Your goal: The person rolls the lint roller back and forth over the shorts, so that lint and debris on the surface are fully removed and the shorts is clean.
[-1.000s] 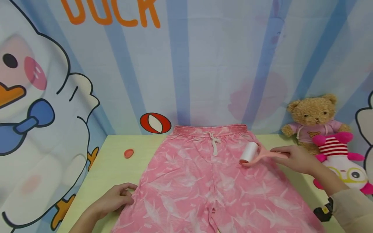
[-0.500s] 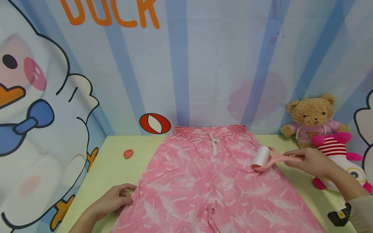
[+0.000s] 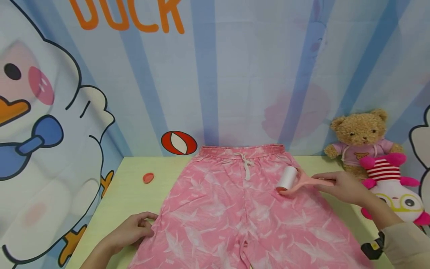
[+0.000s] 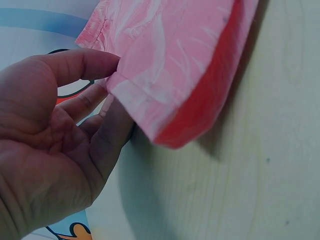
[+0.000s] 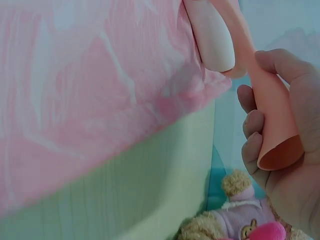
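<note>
Pink patterned shorts [image 3: 215, 209] lie spread on the table, waistband at the far side. My right hand [image 3: 346, 186] grips the handle of a peach lint roller [image 3: 305, 180], whose white roll [image 3: 287, 178] rests on the upper right part of the shorts. In the right wrist view the fingers of my right hand [image 5: 295, 115] are wrapped round the handle [image 5: 272, 110]. My left hand [image 3: 129, 231] is at the left edge of the shorts; the left wrist view shows my left hand [image 4: 65, 120] pinching the fabric edge [image 4: 145, 100] between thumb and fingers.
A small orange-red oval piece [image 3: 148, 178] lies on the pale table [image 3: 134, 194] at the left. At the right sit a teddy bear [image 3: 361, 130] and a pink and white plush [image 3: 386, 183]. A printed cloth [image 3: 242, 74] hangs behind the table.
My right hand and the lint roller moved right across the shorts, then back left to about where they were. My left hand has stayed in place.
</note>
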Tool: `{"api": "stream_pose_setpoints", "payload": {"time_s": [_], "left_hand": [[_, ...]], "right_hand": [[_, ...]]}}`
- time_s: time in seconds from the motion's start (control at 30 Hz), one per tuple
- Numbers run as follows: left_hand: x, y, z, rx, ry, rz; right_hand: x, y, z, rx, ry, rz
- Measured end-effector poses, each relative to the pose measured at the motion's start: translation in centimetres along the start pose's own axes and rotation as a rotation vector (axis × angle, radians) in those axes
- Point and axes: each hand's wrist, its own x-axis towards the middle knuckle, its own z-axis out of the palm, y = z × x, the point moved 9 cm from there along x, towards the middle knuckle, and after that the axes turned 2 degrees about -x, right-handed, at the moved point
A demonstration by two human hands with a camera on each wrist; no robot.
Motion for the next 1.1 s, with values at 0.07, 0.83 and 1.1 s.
{"api": "stream_pose_setpoints", "payload": {"time_s": [0.07,0.83,1.1], "left_hand": [[0.0,-0.1,0.0,0.001,0.000,-0.002],[0.2,0.2,0.1,-0.001,-0.012,0.005],[0.0,0.2,-0.1,0.004,-0.006,0.004]], "right_hand": [[0.5,-0.5,0.4,-0.007,0.026,-0.020],[4.9,-4.2,4.1,-0.026,0.172,0.053],[4.4,-5.3,3.6,0.044,0.227,0.047]]}}
